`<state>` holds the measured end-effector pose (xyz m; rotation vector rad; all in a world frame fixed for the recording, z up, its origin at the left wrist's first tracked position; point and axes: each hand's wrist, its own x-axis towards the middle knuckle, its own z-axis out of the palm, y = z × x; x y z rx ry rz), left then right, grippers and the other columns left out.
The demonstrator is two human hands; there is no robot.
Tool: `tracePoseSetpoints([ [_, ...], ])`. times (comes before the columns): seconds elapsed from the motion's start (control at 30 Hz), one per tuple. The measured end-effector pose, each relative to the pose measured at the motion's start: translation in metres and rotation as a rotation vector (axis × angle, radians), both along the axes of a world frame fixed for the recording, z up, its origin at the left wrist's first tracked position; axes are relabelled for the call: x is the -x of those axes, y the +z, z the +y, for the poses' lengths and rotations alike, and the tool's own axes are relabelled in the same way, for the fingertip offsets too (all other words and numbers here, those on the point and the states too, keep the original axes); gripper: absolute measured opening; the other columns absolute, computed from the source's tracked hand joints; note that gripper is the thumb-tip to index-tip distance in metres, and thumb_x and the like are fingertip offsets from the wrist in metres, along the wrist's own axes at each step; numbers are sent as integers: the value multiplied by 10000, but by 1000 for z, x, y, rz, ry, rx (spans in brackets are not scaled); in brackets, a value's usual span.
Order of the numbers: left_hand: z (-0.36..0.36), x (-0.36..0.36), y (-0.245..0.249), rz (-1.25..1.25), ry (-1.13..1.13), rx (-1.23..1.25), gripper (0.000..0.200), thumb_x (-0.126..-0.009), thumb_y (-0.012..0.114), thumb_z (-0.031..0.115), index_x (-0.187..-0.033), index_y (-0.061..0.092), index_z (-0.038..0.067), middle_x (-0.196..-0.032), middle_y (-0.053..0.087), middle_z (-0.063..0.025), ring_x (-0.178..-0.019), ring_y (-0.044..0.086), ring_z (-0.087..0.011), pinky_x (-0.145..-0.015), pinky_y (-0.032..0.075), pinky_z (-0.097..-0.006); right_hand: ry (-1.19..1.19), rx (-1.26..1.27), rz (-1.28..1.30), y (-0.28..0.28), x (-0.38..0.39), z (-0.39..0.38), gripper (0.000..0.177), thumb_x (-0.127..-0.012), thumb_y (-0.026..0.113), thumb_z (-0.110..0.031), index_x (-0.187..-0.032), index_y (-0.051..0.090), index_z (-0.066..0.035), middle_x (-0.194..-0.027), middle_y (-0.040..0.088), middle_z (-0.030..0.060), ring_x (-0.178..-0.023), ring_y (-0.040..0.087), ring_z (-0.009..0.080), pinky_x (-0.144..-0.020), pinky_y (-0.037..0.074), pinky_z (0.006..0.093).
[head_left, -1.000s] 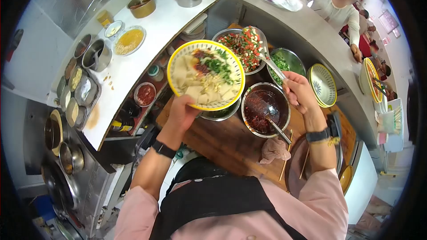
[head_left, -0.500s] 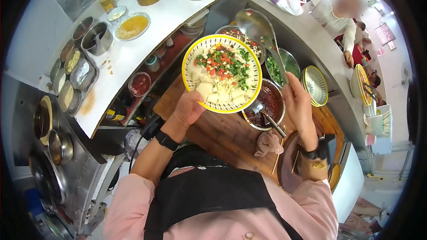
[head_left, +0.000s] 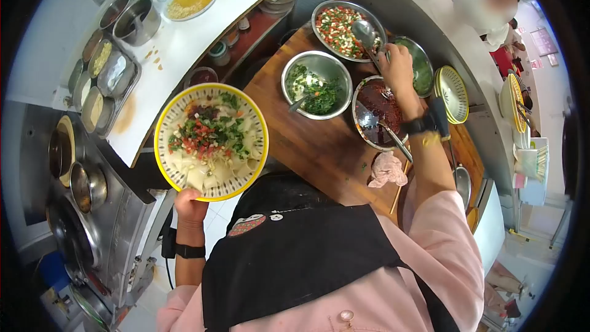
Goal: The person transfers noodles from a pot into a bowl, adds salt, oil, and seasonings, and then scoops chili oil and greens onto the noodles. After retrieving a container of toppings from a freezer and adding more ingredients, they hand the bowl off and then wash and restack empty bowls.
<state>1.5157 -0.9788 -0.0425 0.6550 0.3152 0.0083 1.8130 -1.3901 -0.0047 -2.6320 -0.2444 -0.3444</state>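
Note:
My left hand [head_left: 189, 204] grips the near rim of a yellow-rimmed bowl [head_left: 211, 141] of flat white noodles topped with chopped red and green vegetables and chili. It holds the bowl low at my left, above the gap between the wooden board and the steel stove. My right hand [head_left: 397, 64] reaches far forward and holds the handle of a large metal spoon [head_left: 365, 32], whose scoop rests in the steel bowl of chopped red and green vegetables [head_left: 344, 23].
On the wooden board [head_left: 319, 141] stand a steel bowl of greens [head_left: 316, 84] and a bowl of red chili paste [head_left: 381, 110] with a spoon. A pink cloth [head_left: 388, 170] lies near. Seasoning tins [head_left: 101, 80] line the white counter. A person [head_left: 488, 6] sits beyond the counter.
My left hand has brought the noodle bowl down and to the left, off the board. My right hand has lowered the spoon from above the bowl into the chopped vegetable bowl.

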Motion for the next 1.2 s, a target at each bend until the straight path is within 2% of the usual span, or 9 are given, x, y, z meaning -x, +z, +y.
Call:
tracePoseSetpoints([
  [0.03, 2, 5, -8, 46, 9, -23, 775, -518, 463, 71, -1264, 266, -1, -1250, 380, -165, -1161, 364, -332, -981, 291, -440, 163, 214, -377, 16, 21, 25, 230, -733, 533, -102, -940, 552, -5, -798, 586, 159, -719, 570, 327, -678, 449, 404],
  [0.1, -1, 10, -20, 99, 18, -39, 777, -519, 462, 67, -1267, 261, 3, -1254, 376, -159, -1164, 360, -329, -981, 291, -438, 363, 126, 248, 21, 64, 80, 309, -709, 582, -137, -1000, 543, -40, -903, 577, 148, -815, 565, 319, -713, 448, 403],
  [0.17, -12, 2, -30, 77, 17, 31, 773, -523, 461, 58, -1268, 263, 8, -1250, 381, -153, -1160, 365, -327, -982, 290, -438, 714, 60, 161, -12, 96, 113, 259, -731, 579, -155, -975, 560, -71, -940, 570, 145, -827, 562, 320, -718, 447, 393],
  [0.5, -28, -40, -72, 168, -114, 149, 725, -530, 473, -22, -1235, 305, -6, -1199, 430, -133, -1116, 422, -287, -968, 331, -395, -176, -479, 72, -67, 90, 97, 183, -804, 561, -176, -925, 569, -39, -667, 589, 115, -584, 575, 204, -539, 447, 306],
  [0.57, -26, -51, -77, 150, -201, 146, 720, -531, 464, -21, -1234, 310, -5, -1194, 434, -136, -1112, 426, -286, -967, 332, -390, -382, -1291, 362, -65, 86, 90, 133, -795, 588, -125, -826, 564, 1, -601, 537, 11, -446, 466, 61, -388, 369, 175],
  [0.63, -26, -60, -72, 157, -217, 133, 710, -540, 460, -10, -1234, 312, -7, -1192, 436, -140, -1110, 428, -296, -957, 342, -398, -429, -1444, 405, -69, 80, 81, 113, -793, 589, -124, -801, 558, -15, -605, 542, 22, -457, 482, 68, -382, 386, 178],
  [0.77, -25, -70, -64, 205, -305, 153, 716, -547, 462, 12, -1246, 305, 3, -1206, 427, -142, -1113, 422, -316, -943, 352, -426, -364, -1247, 278, -64, 91, 68, 120, -800, 577, -133, -817, 569, -15, -597, 561, 37, -488, 531, 94, -442, 437, 207],
  [0.87, -23, -72, -73, 226, -335, 189, 728, -547, 463, 17, -1255, 296, 12, -1216, 419, -145, -1118, 416, -323, -945, 347, -437, -240, -494, 140, -64, 101, 61, 182, -815, 516, -160, -911, 580, -19, -755, 613, 139, -652, 615, 215, -598, 473, 308],
  [1.2, -21, -76, -70, 208, -377, 238, 733, -549, 452, 0, -1261, 279, 12, -1229, 405, -154, -1137, 394, -328, -968, 317, -445, 56, -315, 7, -45, 117, 91, 161, -824, 492, -129, -899, 588, -23, -869, 577, 161, -769, 561, 330, -666, 457, 359],
])
